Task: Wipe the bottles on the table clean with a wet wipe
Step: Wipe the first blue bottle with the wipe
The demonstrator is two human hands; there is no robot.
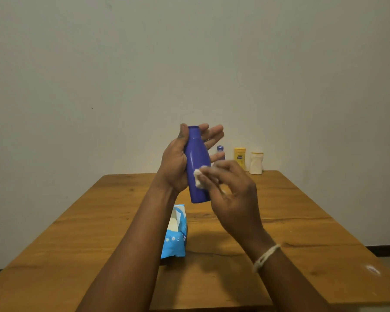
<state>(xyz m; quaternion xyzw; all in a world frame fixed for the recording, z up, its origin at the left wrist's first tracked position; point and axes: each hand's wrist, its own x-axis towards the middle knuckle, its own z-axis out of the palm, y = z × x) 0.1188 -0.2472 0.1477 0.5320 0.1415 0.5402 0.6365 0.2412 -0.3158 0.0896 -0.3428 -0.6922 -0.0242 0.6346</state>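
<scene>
A: Bottle, blue (197,170), is the landmark; it is held upright in the air above the wooden surface (302,221), cap end up. What lies left of it?

B: Left hand (178,163) is at its left side, thumb curled along the neck, palm cupping the body, fingers reaching out behind the bottle's upper part. Below the bottle and slightly left, a light blue wipes pack (175,235) lies on the surface, flap open.

A: And at the bottle itself?

B: White wet wipe (199,177) is pressed against its lower front. Right hand (232,199), just right of the bottle, pinches the wipe with curled fingers. A pale string band (266,257) is on that wrist.

A: Further right?

B: Behind and right of the bottle, at the surface's far edge: small blue-capped bottle (220,150), partly hidden by fingers; then yellow bottle (239,157); then cream bottle (256,163), all standing.
</scene>
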